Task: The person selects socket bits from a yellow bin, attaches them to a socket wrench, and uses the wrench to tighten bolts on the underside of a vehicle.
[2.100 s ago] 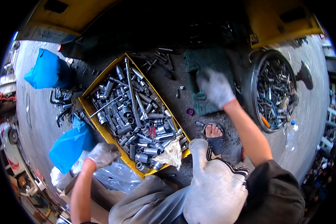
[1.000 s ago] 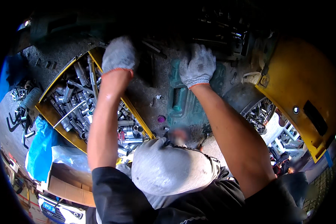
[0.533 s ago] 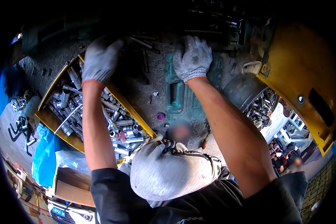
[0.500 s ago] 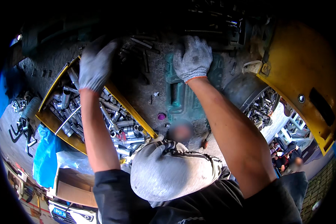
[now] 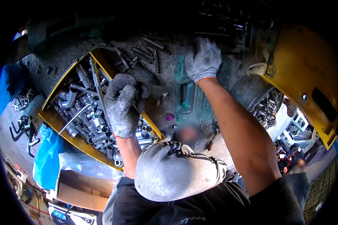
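My left hand [image 5: 124, 103], in a grey knit glove with darkened fingers, is above the right side of a yellow metal bin [image 5: 153, 125]. Its fingers are curled in, and I cannot make out what they hold, if anything. Inside the bin lies a heap of steel sockets [image 5: 97, 120], along with a long metal bar [image 5: 96, 84]. My right hand [image 5: 204, 60], gloved the same way, is over the far part of a green moulded plastic tool case [image 5: 184, 116]. Those fingers bend away from me, their tips hidden in shadow.
Several metal bars [image 5: 154, 44] lie on the ground beyond the bin. A screwdriver [image 5: 210, 145] and a purple cap [image 5: 169, 117] lie nearer. At right, a yellow panel [image 5: 304, 67] stands by more metal parts [image 5: 266, 108]. Blue plastic [image 5: 49, 161] and a cardboard box [image 5: 79, 197] are lower left.
My left hand has come back toward me and to the right, from the bin's far end to its right side, fingers now curled. My right hand stays over the green case.
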A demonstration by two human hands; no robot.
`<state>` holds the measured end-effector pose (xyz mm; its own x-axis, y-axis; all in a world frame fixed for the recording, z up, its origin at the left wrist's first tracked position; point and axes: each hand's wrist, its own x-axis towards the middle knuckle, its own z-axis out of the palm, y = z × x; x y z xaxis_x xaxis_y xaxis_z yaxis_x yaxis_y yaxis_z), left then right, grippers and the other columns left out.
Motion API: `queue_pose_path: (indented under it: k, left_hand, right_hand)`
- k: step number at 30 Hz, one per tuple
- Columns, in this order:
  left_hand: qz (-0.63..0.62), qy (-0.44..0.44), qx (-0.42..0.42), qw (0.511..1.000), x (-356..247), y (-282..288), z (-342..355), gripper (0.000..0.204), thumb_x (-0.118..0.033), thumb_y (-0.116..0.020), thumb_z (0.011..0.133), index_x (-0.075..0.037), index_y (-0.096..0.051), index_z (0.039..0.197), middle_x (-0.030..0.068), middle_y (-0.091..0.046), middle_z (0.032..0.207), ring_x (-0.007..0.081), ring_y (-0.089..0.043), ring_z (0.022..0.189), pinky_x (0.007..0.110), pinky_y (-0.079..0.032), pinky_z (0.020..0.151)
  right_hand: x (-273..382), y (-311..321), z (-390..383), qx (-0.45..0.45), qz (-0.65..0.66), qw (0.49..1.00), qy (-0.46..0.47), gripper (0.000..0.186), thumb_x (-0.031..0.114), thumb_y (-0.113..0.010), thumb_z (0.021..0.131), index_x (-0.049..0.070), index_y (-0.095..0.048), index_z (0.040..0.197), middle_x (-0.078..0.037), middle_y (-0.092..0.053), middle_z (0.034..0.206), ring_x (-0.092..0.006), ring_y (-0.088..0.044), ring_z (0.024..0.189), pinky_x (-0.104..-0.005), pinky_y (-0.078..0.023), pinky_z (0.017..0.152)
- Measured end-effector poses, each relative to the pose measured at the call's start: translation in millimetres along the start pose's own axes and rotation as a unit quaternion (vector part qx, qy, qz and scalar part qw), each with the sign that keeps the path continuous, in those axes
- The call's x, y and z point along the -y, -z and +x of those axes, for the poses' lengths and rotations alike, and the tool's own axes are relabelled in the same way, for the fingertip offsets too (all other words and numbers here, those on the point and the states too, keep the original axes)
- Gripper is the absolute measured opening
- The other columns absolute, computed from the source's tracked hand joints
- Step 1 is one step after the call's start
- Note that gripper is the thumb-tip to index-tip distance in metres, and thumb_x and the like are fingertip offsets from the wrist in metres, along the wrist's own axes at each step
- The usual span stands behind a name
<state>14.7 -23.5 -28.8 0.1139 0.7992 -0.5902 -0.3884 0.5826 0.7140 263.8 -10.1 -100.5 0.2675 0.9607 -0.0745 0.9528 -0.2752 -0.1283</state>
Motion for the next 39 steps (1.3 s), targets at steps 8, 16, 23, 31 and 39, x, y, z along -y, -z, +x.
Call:
queue_pose_path:
  k: [8,16,23,31,39]
  left_hand:
    - [0.3,-0.153,0.03,0.941,2.6,-16.7,15.7,0.02,-0.005,-0.079,0.08,0.0,-0.075,0.099,0.0107,-0.07,0.099,0.0225,-0.066,0.094,0.033,-0.052,0.085]
    - [0.255,-0.178,-0.001,0.95,9.9,-15.0,15.4,0.025,-0.004,-0.082,0.075,0.001,-0.073,0.098,0.0103,-0.07,0.098,0.0224,-0.067,0.093,0.033,-0.053,0.083]
    - [0.282,-0.183,-0.005,0.942,12.8,-13.1,15.1,0.021,-0.004,-0.081,0.077,0.001,-0.072,0.095,0.0096,-0.07,0.098,0.0183,-0.066,0.085,0.031,-0.054,0.077]
    - [0.31,-0.022,0.08,0.947,33.3,-12.0,-1.9,0.014,-0.008,-0.073,0.082,0.0,-0.07,0.093,0.0105,-0.068,0.089,0.018,-0.064,0.077,0.031,-0.052,0.073]
    - [0.333,-0.023,0.084,0.939,46.4,-18.1,-3.1,0.018,-0.013,-0.07,0.087,0.001,-0.071,0.099,0.0154,-0.068,0.088,0.026,-0.067,0.082,0.036,-0.052,0.077]
  right_hand:
    - [-4.9,-7.3,-1.6,-0.022,0.0,1.0,0.01,0.03,0.032,-0.057,0.088,0.011,-0.067,0.108,-0.013,-0.066,0.111,-0.0377,-0.06,0.105,-0.0489,-0.047,0.093]
    - [-2.4,-3.2,-0.4,0.007,-0.017,1.0,0.001,0.031,0.029,-0.057,0.086,0.011,-0.067,0.109,-0.014,-0.066,0.112,-0.0379,-0.06,0.105,-0.0481,-0.047,0.094]
    - [1.1,1.6,1.2,0.009,-0.001,1.0,0.008,0.033,0.028,-0.059,0.085,0.01,-0.067,0.111,-0.014,-0.066,0.112,-0.0378,-0.06,0.106,-0.0476,-0.047,0.094]
    - [-9.7,-13.6,-1.1,-0.026,-0.003,1.0,0.017,0.04,0.035,-0.06,0.083,0.012,-0.066,0.115,-0.014,-0.065,0.115,-0.0371,-0.059,0.109,-0.0502,-0.046,0.096]
    - [-7.9,-12.0,-1.5,-0.027,0.046,0.998,0.027,0.034,0.032,-0.059,0.085,0.011,-0.067,0.111,-0.015,-0.065,0.11,-0.0389,-0.059,0.106,-0.0505,-0.046,0.094]
